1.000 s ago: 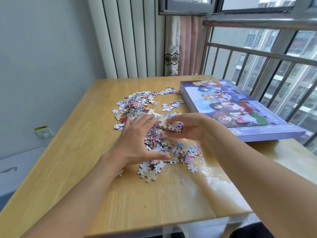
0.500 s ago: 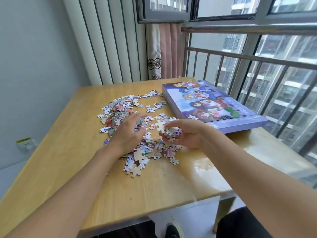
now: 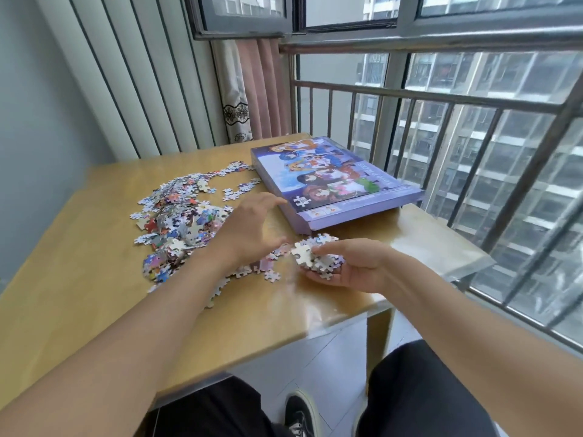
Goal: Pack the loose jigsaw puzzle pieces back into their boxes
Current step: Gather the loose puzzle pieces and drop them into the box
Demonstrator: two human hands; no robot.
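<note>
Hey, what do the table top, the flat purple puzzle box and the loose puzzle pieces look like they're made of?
Yellowish wooden table top: wood or wood-look laminate, glossy, since grain shows and window light glares off it. Flat purple puzzle box: probably printed cardboard, with a slight sheen, perhaps a film. Loose jigsaw puzzle pieces: thin die-cut card, printed fronts, plain pale backs.

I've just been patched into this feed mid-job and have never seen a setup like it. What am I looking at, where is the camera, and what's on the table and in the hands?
There is no machine here: a person works with two bare hands. The single wide-angle camera sits on their head, looking forward and down. On the wooden table lies a spread of loose puzzle pieces, and beside them a closed purple puzzle box with a cartoon picture on its lid. The right hand is cupped palm up, its grip holding a small heap of gathered pieces. The left hand holds nothing, fingers spread over the pile; it is blurred.
</note>
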